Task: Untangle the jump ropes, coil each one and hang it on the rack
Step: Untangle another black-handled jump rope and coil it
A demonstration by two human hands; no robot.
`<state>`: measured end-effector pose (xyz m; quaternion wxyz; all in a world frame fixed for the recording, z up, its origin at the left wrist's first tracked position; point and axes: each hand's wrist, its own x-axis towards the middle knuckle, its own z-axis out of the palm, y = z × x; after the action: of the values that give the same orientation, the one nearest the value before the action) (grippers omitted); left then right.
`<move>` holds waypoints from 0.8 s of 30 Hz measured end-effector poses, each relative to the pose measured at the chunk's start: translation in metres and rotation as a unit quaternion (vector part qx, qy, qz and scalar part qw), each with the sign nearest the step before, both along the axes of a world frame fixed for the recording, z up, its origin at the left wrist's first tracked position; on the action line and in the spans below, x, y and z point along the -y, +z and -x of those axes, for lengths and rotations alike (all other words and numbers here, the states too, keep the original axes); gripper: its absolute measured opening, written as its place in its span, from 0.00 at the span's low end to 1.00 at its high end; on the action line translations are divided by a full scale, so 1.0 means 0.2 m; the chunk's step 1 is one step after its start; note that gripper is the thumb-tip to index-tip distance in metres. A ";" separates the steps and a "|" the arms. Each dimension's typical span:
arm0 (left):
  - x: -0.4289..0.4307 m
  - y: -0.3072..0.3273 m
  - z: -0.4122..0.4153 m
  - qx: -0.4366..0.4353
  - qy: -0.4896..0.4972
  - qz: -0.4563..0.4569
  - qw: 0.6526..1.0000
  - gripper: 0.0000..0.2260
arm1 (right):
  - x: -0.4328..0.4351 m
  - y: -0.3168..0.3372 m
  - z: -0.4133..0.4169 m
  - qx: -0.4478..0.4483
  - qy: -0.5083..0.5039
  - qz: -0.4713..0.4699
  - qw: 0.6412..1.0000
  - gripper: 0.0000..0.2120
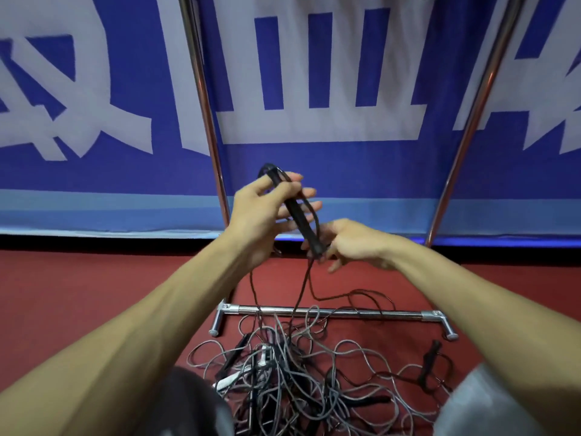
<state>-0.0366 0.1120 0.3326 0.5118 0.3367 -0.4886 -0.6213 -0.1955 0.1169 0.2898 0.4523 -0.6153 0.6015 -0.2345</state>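
Across the 12 o'clock side hangs a blue banner with white characters, above the red floor. Before it stands the metal rack, its base bar on the floor. At 6 o'clock, partly over that bar, lie tangled grey and black jump ropes. The left hand wraps its fingers round a black handle tilted toward 11 o'clock. The right hand pinches its lower end, and a black cord hangs down into the tangle.

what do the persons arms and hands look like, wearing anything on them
The left forearm and right forearm are bare to the frame edge, no sleeves in view. The left hand and right hand wear no gloves, and no watch, ring or bracelet shows.
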 end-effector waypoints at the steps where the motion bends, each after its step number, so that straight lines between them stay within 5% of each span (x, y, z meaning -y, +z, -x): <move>1: 0.00 0.03 -0.02 -0.035 0.006 -0.005 0.999 0.04 | -0.01 -0.01 -0.02 -0.009 0.049 -0.018 0.999 0.22; 6: 0.03 0.07 -0.10 -0.137 0.037 -0.024 0.990 0.02 | -0.02 -0.06 -0.12 0.005 0.099 -0.018 0.995 0.10; 11: 0.07 0.04 -0.16 -0.115 0.069 -0.020 0.991 0.02 | 0.00 -0.07 -0.13 0.019 0.066 0.005 0.998 0.09; 20: 0.11 -0.13 -0.16 0.079 0.052 -0.026 0.995 0.09 | 0.02 0.03 -0.09 0.107 -0.067 0.131 0.983 0.07; 24: 0.11 -0.23 -0.12 0.284 -0.021 0.028 0.958 0.08 | 0.01 0.09 -0.05 0.134 -0.111 0.204 0.963 0.07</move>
<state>-0.0119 0.0897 0.2858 0.3484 0.4741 -0.6380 -0.4968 -0.1860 0.1154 0.3087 0.3653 -0.5867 0.5394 -0.4811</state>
